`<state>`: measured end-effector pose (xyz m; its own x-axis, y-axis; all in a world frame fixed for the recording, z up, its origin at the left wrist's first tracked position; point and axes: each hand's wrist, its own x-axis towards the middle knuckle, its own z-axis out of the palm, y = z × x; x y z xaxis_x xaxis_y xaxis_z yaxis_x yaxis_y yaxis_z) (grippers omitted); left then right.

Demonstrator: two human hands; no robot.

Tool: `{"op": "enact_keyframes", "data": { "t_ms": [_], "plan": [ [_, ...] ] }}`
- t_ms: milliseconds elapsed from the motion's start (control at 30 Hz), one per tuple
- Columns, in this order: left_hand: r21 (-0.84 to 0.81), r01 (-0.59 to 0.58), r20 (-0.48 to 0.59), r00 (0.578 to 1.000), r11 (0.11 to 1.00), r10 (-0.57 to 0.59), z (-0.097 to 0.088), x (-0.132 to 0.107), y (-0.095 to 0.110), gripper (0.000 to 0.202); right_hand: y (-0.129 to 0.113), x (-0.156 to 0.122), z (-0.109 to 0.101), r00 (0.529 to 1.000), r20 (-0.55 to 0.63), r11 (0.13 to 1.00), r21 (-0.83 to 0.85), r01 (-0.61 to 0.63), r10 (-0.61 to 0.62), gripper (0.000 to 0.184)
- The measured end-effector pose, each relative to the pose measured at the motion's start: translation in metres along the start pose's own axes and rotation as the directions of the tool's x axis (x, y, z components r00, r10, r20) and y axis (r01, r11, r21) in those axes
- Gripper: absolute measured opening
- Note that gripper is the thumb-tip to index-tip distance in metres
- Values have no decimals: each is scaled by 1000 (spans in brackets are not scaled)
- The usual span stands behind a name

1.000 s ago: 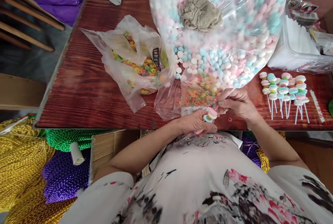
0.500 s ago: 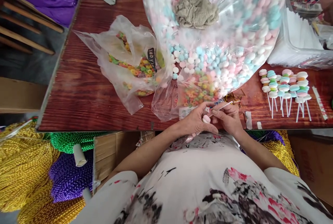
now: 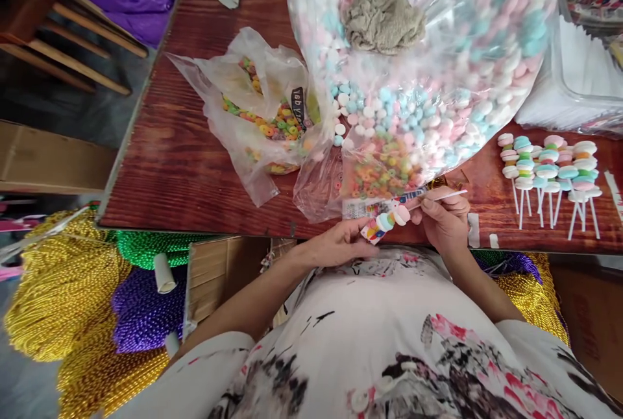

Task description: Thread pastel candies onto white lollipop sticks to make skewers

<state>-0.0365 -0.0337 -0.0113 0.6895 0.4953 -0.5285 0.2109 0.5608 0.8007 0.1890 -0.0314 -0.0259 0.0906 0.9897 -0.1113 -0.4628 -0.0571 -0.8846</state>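
In front of my body, my right hand (image 3: 442,215) pinches the white stick of a marshmallow skewer (image 3: 400,215). The skewer lies slanted, with pink, white and blue sweets at its left end. My left hand (image 3: 343,242) has its fingers closed at the edge of a small printed wrapper (image 3: 372,229) with red, yellow and blue marks. The wrapper sits at the skewer's left tip; whether the tip is inside it I cannot tell. Just beyond my hands is a clear bag of ring-shaped candies (image 3: 382,169). Several finished-looking marshmallow skewers (image 3: 548,166) lie to the right.
A large clear bag of pastel marshmallows (image 3: 467,69) fills the far middle, a grey-brown cloth (image 3: 384,19) on it. Another candy bag (image 3: 263,124) lies left. A plastic tub (image 3: 572,91) of white sleeves stands right. Bundles of bead strings (image 3: 63,289) lie below the wooden table (image 3: 156,166).
My hands have moved apart. The skewer's sweets, earlier mostly hidden by my fingers, now show beside the printed wrapper. The whole view has shifted slightly.
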Motion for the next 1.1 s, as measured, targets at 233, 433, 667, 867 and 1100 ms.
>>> {"op": "enact_keyframes", "data": {
  "t_ms": [233, 433, 667, 867, 1100],
  "plan": [
    [-9, -128, -165, 978, 992, 125, 14, 14, -2, 45, -2, -5, 0, 988, 154, 997, -70, -22, 32, 13],
    [289, -139, -180, 964, 947, 197, 18, 25, 2, 48, -2, 3, 11, 991, 93, 995, 28, -97, 94, 22],
    [408, -179, -322, 889, 895, 325, 18, 31, -11, 38, -3, 1, 13, 998, 65, 1000, -16, 11, -10, 18],
    [723, -36, -467, 711, 690, 526, 6, 31, -7, 16, -3, 0, 8, 988, -22, 982, -114, 150, -153, 9],
    [704, -123, -374, 773, 699, 513, 13, 30, 8, 27, -1, -6, 21, 984, 36, 967, -183, 179, -175, 11]
  ]
}}
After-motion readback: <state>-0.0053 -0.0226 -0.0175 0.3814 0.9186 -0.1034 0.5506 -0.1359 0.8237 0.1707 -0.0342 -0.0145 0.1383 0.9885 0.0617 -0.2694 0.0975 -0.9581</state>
